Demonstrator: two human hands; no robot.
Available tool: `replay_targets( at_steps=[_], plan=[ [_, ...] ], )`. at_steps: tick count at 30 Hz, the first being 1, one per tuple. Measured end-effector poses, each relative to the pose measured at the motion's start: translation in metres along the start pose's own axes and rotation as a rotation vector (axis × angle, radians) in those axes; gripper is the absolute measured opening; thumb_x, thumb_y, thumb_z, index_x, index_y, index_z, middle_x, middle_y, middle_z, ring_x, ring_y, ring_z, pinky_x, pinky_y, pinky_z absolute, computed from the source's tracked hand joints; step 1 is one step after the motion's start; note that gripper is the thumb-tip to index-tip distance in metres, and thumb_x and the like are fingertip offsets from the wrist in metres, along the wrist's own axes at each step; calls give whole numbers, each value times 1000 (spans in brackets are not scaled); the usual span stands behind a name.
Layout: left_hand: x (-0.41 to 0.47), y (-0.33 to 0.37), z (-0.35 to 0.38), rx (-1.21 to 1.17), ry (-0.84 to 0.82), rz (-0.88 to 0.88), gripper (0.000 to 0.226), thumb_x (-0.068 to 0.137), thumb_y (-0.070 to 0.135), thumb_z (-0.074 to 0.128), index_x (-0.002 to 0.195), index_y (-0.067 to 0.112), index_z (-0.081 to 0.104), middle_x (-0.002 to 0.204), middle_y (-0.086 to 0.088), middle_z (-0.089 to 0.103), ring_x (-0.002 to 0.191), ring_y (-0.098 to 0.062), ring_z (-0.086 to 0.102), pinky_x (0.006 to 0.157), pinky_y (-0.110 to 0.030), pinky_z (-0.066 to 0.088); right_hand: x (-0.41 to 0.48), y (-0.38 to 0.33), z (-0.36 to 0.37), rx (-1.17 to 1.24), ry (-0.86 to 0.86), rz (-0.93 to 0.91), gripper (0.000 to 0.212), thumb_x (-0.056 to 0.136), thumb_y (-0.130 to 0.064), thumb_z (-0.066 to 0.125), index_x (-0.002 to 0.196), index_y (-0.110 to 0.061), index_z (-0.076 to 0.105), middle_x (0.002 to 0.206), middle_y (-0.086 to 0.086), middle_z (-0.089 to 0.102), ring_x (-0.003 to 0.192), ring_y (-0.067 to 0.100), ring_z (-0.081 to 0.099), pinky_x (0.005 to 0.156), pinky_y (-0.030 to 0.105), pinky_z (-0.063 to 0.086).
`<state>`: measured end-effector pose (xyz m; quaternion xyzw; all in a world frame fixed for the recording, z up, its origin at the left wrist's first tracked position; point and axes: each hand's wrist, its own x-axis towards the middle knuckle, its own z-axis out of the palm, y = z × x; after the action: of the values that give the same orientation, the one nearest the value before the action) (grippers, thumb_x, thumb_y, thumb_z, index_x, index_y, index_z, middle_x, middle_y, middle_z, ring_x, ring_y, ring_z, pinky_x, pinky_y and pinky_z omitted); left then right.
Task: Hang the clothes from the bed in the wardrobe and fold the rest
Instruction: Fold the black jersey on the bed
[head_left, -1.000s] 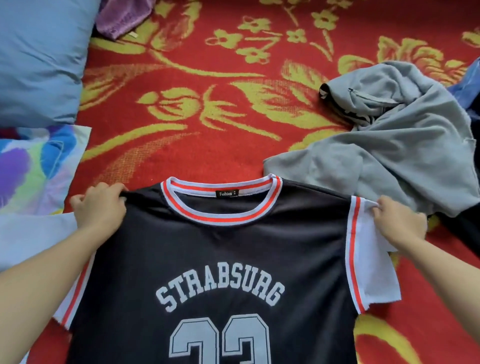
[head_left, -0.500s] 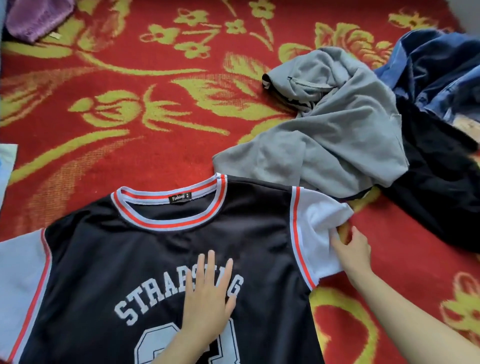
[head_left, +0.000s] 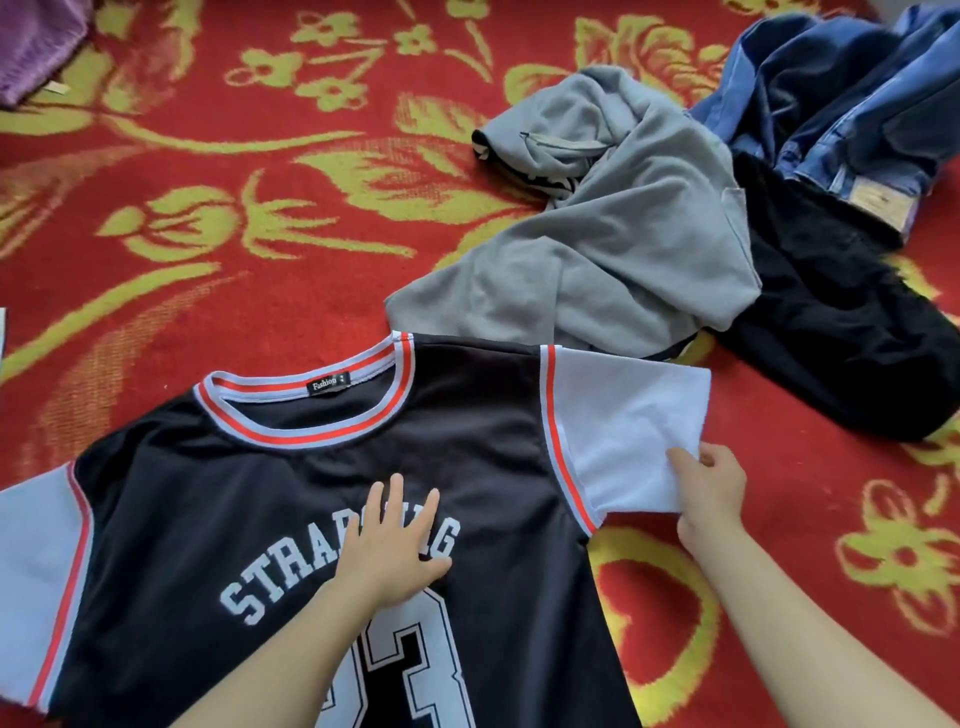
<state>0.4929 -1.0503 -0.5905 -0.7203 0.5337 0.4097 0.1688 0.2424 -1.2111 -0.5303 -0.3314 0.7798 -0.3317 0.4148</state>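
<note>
Head view shows the jersey (head_left: 322, 509) spread unfolded, left hand (head_left: 389, 545) flat, fingers released, right hand (head_left: 709, 493) pinching its white sleeve (head_left: 628, 431); grey sweatshirt (head_left: 613, 244), jeans (head_left: 841, 98) remain heaped.

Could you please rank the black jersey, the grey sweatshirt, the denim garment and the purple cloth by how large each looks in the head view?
1. black jersey, nearest the camera and cut off by the frame edge
2. grey sweatshirt, crumpled
3. denim garment, bunched and partly out of frame
4. purple cloth, only a corner visible, so its true size is unsure
</note>
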Motion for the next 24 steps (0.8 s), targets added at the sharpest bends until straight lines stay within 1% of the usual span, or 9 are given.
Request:
replay_targets(
  at_steps=[4,7,9,11,13,16,18,20,24],
  plan=[
    [0,-1,-16,-109,-82,-18,73,88,63,37,148,41,-1,156,-3,-22,142,-24,-22,115,-45,3,-55,-10,25,-323,-117,-491,23,78,3,63,72,-11,46,65,1,47,67,22,43,61,31,27],
    [-1,0,-24,-235,-126,-26,65,90,63,29,148,40,9,157,0,-16,143,-23,-21,116,-44,1,-103,1,45,-511,-464,-787,16,75,2,68,72,-6,54,70,14,58,69,28,54,64,33,31],
    [-5,0,-33,-445,-110,-11,56,93,57,18,146,39,20,158,4,-7,144,-23,-16,117,-42,-1,-124,17,51,-751,-783,-860,22,86,-20,62,101,-5,59,105,17,61,101,28,55,83,32,36],
    [-14,-4,-47,-908,-111,-19,46,93,59,27,136,44,34,153,13,11,145,-17,3,118,-41,3,-130,35,52,-925,-980,-799,50,94,-38,48,137,-14,39,147,9,33,136,18,27,108,30,21],
    [-15,-17,-51,-1279,-57,-96,60,86,70,33,138,41,36,149,11,34,140,-13,21,116,-42,10,-124,43,51,-982,-920,-794,55,98,-42,38,147,-21,24,157,2,10,144,12,6,113,28,9],
    [-14,-19,-48,-1246,124,-107,60,88,55,48,141,30,37,137,9,48,123,-9,40,99,-32,29,-110,53,40,-1198,-762,-842,58,98,-44,33,149,-23,15,158,5,-2,146,19,-3,114,32,8],
    [-10,-8,-45,-1272,270,-198,61,87,42,61,140,23,40,123,5,56,111,-11,47,90,-30,35,-105,52,30,-1317,-680,-920,67,88,-45,56,145,-17,33,155,17,18,143,31,17,111,41,27],
    [-4,4,-46,-1358,351,-289,62,86,30,66,141,19,38,126,-4,54,112,-18,49,91,-33,39,-99,57,23,-1322,-624,-1022,71,61,-39,83,124,-14,61,136,21,49,125,36,49,92,45,49],
    [7,19,-46,-1521,325,-359,62,87,15,66,140,15,35,121,-12,52,91,-23,56,75,-32,48,-88,64,16,-1315,-533,-1059,80,46,-30,89,118,-8,65,128,23,56,117,38,55,85,49,52]
  ],
)
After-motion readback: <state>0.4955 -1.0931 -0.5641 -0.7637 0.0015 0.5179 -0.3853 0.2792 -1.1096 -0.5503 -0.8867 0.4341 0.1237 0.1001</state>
